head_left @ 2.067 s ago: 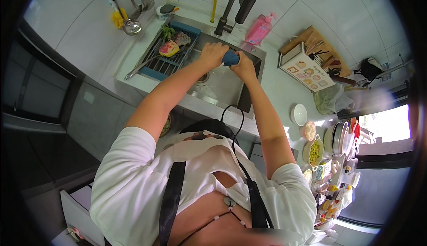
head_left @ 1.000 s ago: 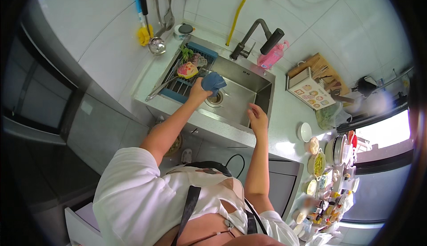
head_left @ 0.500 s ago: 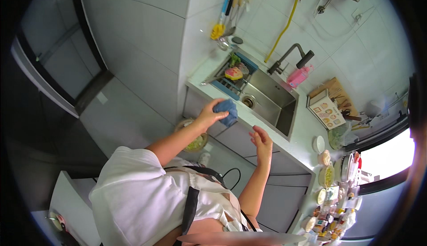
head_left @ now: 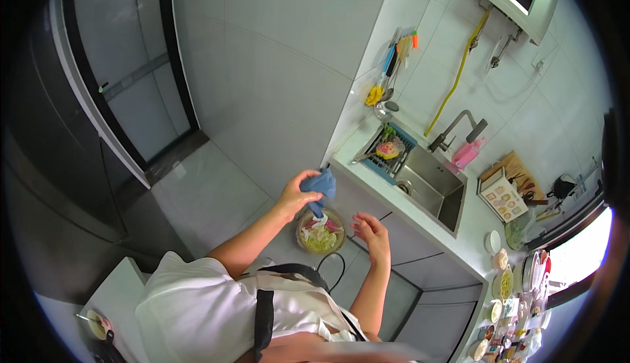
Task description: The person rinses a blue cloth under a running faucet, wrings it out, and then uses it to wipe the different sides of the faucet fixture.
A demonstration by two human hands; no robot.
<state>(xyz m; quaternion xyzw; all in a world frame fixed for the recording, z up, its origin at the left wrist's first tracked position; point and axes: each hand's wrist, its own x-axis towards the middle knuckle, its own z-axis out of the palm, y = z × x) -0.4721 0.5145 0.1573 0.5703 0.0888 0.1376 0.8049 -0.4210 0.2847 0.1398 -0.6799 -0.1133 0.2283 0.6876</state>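
Observation:
My left hand [head_left: 294,199] is closed round a bunched blue cloth [head_left: 319,184], one end of which hangs down. The cloth is in the air, off the counter's front edge and just above a round bin [head_left: 301,237] on the floor, as seen from overhead. Yellow-green scraps [head_left: 320,239] and some pink and white bits lie in the bin. To the right, my right hand [head_left: 373,233] is raised in front of the cabinet doors. Its fingers are loosely bent and apart, with nothing in them.
A steel sink [head_left: 430,189] with a drying rack [head_left: 408,141] is set in the white counter [head_left: 367,182]; a dark faucet [head_left: 453,130] and pink bottle [head_left: 467,154] stand behind. Several bowls and jars crowd the right counter. A white surface [head_left: 118,297] is at lower left.
The view has swung left, so the sink sits farther right. My left hand has carried the cloth away from the counter edge; the cloth now hangs looser. The bin shows more fully.

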